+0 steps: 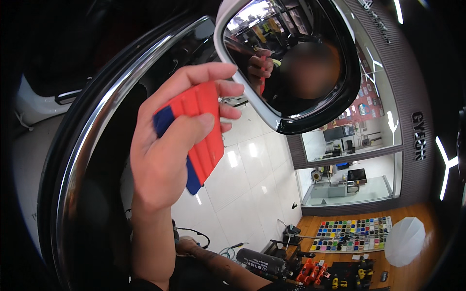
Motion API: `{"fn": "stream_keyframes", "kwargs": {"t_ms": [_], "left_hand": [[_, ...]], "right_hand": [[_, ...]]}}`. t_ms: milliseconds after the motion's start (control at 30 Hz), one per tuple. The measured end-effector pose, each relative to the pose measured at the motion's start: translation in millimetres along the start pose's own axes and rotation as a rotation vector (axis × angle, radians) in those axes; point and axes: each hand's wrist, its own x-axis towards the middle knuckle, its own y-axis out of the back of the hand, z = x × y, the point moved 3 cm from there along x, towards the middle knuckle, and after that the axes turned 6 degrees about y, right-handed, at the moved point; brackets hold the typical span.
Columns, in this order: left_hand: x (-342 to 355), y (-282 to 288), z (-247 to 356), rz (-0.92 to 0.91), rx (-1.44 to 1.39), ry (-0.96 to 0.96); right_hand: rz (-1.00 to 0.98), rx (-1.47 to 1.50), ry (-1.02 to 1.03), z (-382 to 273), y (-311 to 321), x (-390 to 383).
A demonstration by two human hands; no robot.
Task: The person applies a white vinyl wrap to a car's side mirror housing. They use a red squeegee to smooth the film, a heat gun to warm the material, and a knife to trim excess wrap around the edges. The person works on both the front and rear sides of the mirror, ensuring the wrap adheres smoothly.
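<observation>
The red-and-blue squeegee (pixel 206 150) is up near the wing mirror (pixel 291 65), in the left hand (pixel 155 155), half closed: thumb flat across the ribbed face, fingers loosely bent behind, probably to leave its edges free. The right hand (pixel 185 246) is low, partly hidden; I can't tell its grip.

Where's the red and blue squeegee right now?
In the head view, left of centre, the red and blue squeegee is gripped in the left hand, below and to the left of the side mirror.
</observation>
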Motion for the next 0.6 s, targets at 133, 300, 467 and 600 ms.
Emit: {"fn": "stream_keyframes", "kwargs": {"t_ms": [133,300,467,600], "left_hand": [[-6.7,5.8,-15.5,-0.025,-0.018,0.048],[-33.0,31.3,-31.8,-0.047,0.139,0.009],[-56.6,50.5,-103.0,0.027,0.381,0.279],[-83.4,80.5,-155.3,0.01,0.496,0.6]], "right_hand": [[0.158,-0.001,-0.091,37.3,13.2,-39.8],[0.983,0.238,-0.009,45.1,34.3,-162.2],[1.46,0.055,0.222,-38.1,45.1,-324.6],[1.528,-0.249,0.319,-45.2,37.3,-353.3]]}}
